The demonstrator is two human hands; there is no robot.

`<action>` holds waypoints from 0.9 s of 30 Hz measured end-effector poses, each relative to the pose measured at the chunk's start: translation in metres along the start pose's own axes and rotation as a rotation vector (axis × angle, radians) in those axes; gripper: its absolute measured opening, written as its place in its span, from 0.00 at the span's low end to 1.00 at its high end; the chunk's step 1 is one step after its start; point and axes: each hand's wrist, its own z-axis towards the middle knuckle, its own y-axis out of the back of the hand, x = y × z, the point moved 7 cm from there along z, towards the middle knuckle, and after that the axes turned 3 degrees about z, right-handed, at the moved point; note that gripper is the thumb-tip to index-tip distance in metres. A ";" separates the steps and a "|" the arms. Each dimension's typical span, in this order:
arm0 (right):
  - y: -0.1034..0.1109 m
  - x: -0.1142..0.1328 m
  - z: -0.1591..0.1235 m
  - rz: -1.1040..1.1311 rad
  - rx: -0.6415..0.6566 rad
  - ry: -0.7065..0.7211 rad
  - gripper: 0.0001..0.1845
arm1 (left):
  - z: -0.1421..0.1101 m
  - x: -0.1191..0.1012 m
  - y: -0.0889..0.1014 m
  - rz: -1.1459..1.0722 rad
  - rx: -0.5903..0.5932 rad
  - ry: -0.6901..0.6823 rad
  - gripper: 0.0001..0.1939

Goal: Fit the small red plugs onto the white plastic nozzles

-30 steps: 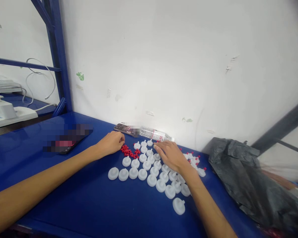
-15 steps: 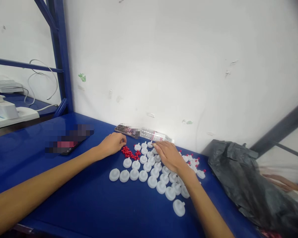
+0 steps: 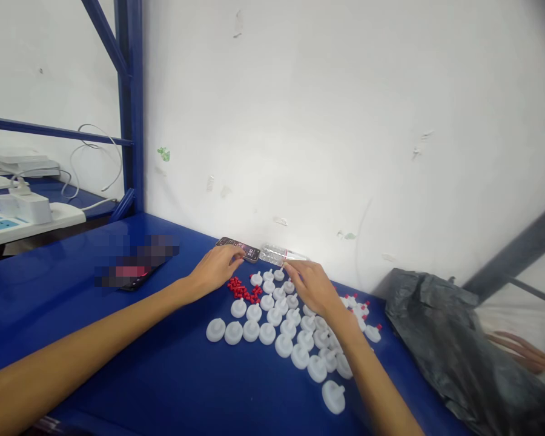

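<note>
My left hand hovers at the near edge of a smartphone, beside a small pile of red caps. Its thumb and forefinger are slightly apart, and nothing shows between them. Over the upper part of a group of white, round, funnel-like pieces with short spouts is my right hand. The fingers of that hand reach forward close to a clear plastic bottle, with nothing visible in them. To its right, several white pieces with red tips are partly hidden behind my wrist.
A dark phone-like device, partly blurred out, lies at the left of the blue table. On the right is a black plastic bag. A white power strip and cables sit at far left. A white wall stands behind.
My left hand has moved from the red caps up toward the phone, and its fingers have parted. The phone screen now shows a clock. My right hand stays over the white pieces.
</note>
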 end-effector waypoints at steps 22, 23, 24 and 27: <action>0.004 0.037 -0.008 -0.015 -0.096 0.194 0.12 | -0.012 -0.028 0.001 -0.275 -0.106 -0.104 0.13; 0.003 0.041 -0.009 -0.022 -0.092 0.216 0.12 | -0.013 -0.030 0.000 -0.307 -0.095 -0.103 0.13; 0.002 0.044 -0.009 -0.029 -0.088 0.236 0.13 | -0.013 -0.032 0.000 -0.336 -0.081 -0.100 0.13; -0.001 0.050 -0.010 -0.052 -0.083 0.289 0.18 | -0.015 -0.039 -0.001 -0.403 -0.046 -0.095 0.12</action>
